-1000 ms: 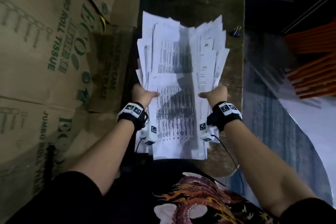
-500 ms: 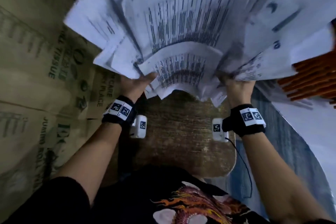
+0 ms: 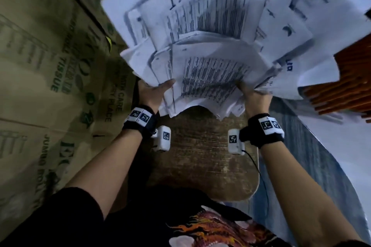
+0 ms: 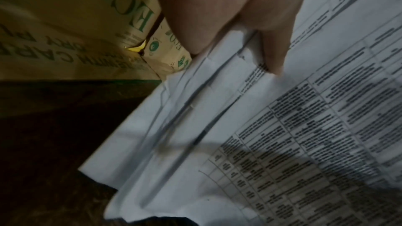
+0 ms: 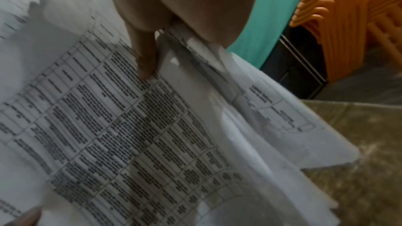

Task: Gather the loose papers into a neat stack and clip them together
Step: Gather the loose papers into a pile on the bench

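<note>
Head view is showing the papers (image 3: 210,50) lifted clear above the wooden desk (image 3: 200,166), fanning out unevenly. Left hand (image 3: 154,94) is pinching the bundle's left edge, thumb on top; right hand (image 3: 255,96) is clamping the right edge likewise. Gathering looks done and squaring is in hand. Next, I'd judge, they need tapping edge-down on the desk to align. No clip is showing.

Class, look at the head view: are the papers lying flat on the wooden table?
No: both the left hand and right hand hold the papers raised above the wooden table.
</note>
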